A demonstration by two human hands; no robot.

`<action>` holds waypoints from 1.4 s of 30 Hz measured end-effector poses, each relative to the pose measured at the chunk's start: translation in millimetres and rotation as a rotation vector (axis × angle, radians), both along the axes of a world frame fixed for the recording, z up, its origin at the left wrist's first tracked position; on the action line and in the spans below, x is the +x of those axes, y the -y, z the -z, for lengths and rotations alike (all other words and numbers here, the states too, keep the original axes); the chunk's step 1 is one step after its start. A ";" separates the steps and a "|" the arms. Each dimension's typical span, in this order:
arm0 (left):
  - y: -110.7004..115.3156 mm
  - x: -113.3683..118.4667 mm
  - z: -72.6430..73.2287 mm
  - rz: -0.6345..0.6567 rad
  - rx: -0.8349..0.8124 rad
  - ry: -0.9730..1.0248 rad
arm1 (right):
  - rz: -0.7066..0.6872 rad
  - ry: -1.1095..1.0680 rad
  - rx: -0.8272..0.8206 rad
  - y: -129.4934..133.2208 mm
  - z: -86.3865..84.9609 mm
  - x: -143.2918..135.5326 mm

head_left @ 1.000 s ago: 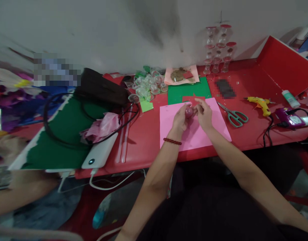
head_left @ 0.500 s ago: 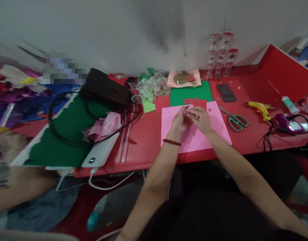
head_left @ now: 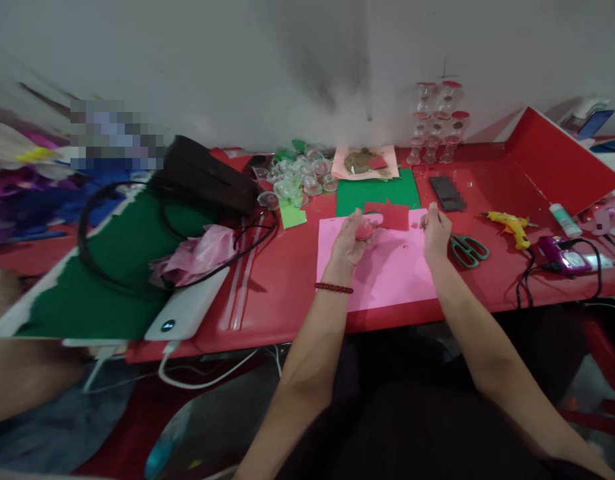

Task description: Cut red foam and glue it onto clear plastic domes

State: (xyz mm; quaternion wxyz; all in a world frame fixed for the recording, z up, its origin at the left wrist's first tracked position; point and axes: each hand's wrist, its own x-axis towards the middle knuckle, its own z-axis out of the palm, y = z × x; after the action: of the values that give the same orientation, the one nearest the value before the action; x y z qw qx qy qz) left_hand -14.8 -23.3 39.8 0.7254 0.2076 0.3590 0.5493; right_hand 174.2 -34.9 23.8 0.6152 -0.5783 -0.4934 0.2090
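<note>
My left hand (head_left: 348,243), with a beaded bracelet at the wrist, is closed around a small clear plastic cup (head_left: 365,230) that shows a round red face. It is over the left part of a pink sheet (head_left: 392,273). At the sheet's right edge, my right hand (head_left: 436,230) has its fingers drawn together; what they hold, if anything, I cannot make out. It covers the blade end of the green-handled scissors (head_left: 468,251). A cut red paper piece (head_left: 393,217) lies at the top of the pink sheet, partly over a green sheet (head_left: 377,190).
Clear plastic cups (head_left: 300,175) are heaped at the back, left of a paper with a brown lump (head_left: 360,161). Stacked cups (head_left: 437,123) stand against the wall. A yellow glue gun (head_left: 510,227) lies right. A power bank (head_left: 187,307) sits left, beside a co-worker's arm (head_left: 32,373).
My hands have moved apart. The left keeps the cup, its red face now showing. The right has gone right, to the scissors' blades. The view has shifted slightly.
</note>
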 end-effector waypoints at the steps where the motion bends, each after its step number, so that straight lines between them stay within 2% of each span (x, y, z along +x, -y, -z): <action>1: 0.3 -1.0 -0.1 -0.009 0.026 -0.008 | 0.041 -0.022 -0.008 3.2 -2.4 2.8; 3: 0.6 -1.9 -0.7 -0.026 0.066 -0.020 | 0.029 0.030 -0.044 16.9 -4.9 0.7; 4: 0.4 -2.2 -1.0 -0.050 0.081 -0.018 | -0.051 0.109 -0.068 27.0 -4.7 -3.6; 5: -0.1 -2.7 -1.2 -0.088 0.096 -0.009 | -0.200 0.222 -0.098 38.3 -3.6 -9.3; 6: -0.8 -3.2 -1.2 -0.134 0.108 0.002 | -0.416 0.375 -0.116 49.9 -2.0 -15.2; 8: -2.5 -4.3 0.3 -0.199 0.120 0.019 | -0.782 0.774 -0.095 69.7 1.6 -24.5; 9: -3.1 -4.6 1.8 -0.212 0.115 0.012 | -0.883 0.950 -0.081 76.1 2.7 -26.6; 10: -3.6 -4.6 3.7 -0.213 0.103 -0.007 | -0.884 1.079 -0.098 79.7 3.1 -26.9; 12: -3.9 -3.4 8.0 -0.205 0.084 -0.055 | -0.644 1.212 -0.199 79.9 2.0 -23.9; 14: -4.0 -1.4 12.2 -0.208 0.094 -0.086 | -0.415 1.240 -0.268 74.9 0.1 -20.8; 15: -4.2 -0.5 14.0 -0.216 0.103 -0.093 | -0.402 1.253 -0.261 71.7 -0.4 -20.3; 16: -4.6 0.0 15.5 -0.228 0.109 -0.098 | -0.467 1.274 -0.229 68.3 -0.2 -20.8; 18: -5.8 0.0 17.7 -0.267 0.100 -0.112 | -0.685 1.319 -0.150 60.0 2.1 -23.1; 19: -6.5 -0.5 18.5 -0.285 0.086 -0.120 | -0.733 1.330 -0.138 54.4 4.0 -24.4; 20: -7.2 -1.0 19.1 -0.301 0.068 -0.128 | -0.698 1.329 -0.153 47.6 6.1 -25.4; 22: -8.2 -1.7 20.1 -0.321 0.026 -0.138 | -0.420 1.272 -0.209 30.7 10.5 -27.0; 23: -8.4 -1.7 20.5 -0.331 0.006 -0.145 | -0.355 1.250 -0.197 21.0 12.2 -27.9; 24: -8.3 -1.4 20.8 -0.345 -0.007 -0.159 | -0.404 1.254 -0.159 11.1 13.5 -29.2; 27: -7.7 -0.3 21.5 -0.389 0.020 -0.249 | -0.768 1.313 -0.063 -15.4 13.9 -36.0; 28: -7.7 -0.5 21.6 -0.407 0.042 -0.286 | -0.782 1.312 -0.088 -21.6 13.2 -39.3; 29: -7.8 -1.1 21.4 -0.431 0.059 -0.323 | -0.713 1.295 -0.133 -25.9 12.4 -43.0; 31: -8.4 -3.0 20.2 -0.496 0.064 -0.382 | -0.482 1.224 -0.197 -27.6 11.5 -50.2; 32: -8.7 -3.9 19.4 -0.535 0.060 -0.404 | -0.419 1.185 -0.190 -25.3 11.6 -53.1; 33: -8.8 -4.3 18.4 -0.569 0.061 -0.419 | -0.430 1.158 -0.156 -21.5 11.9 -54.8; 34: -8.4 -4.1 17.4 -0.590 0.070 -0.425 | -0.501 1.143 -0.108 -16.9 12.1 -54.9; 36: -5.9 -1.7 15.6 -0.574 0.119 -0.426 | -0.733 1.137 -0.024 -7.9 10.8 -49.8; 38: -1.4 2.6 14.4 -0.477 0.178 -0.439 | -0.811 1.137 0.003 -0.9 6.0 -38.2; 40: 3.5 6.7 13.4 -0.354 0.212 -0.474 | -0.681 1.124 -0.027 5.8 -1.0 -23.6; 42: 7.1 8.9 12.2 -0.241 0.231 -0.510 | -0.417 1.097 -0.123 16.1 -6.5 -9.0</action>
State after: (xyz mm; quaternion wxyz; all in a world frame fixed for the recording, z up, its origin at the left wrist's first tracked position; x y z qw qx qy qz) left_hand -5.9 -30.3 27.6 0.5129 0.3759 0.4867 0.5990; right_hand 165.2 -51.1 30.3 0.1814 -0.5271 -0.8298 0.0242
